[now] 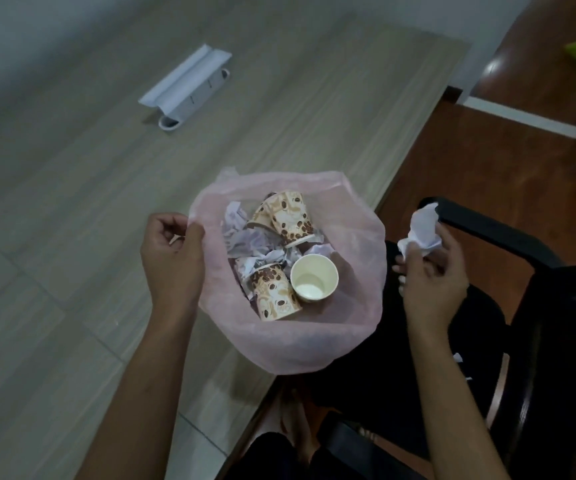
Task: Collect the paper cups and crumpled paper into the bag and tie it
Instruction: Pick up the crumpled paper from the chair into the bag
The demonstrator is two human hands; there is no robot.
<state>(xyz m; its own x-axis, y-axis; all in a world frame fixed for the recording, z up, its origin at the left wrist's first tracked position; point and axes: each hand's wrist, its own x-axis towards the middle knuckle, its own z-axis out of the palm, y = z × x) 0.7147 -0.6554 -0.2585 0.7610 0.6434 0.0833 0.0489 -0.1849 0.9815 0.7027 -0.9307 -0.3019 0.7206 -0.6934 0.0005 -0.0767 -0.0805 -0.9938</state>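
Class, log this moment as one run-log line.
left hand: holds bag rim open | right hand: holds crumpled paper | cups: in bag | tie: pending

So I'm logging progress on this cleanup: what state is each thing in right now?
Pink bag: open, untied, rim held by the left hand.
Paper cups: inside the bag, mostly tipped over; the cup that shows its plain inside looks empty.
Crumpled paper: several pieces inside the bag.
White crumpled paper: outside the bag, gripped in the right hand.
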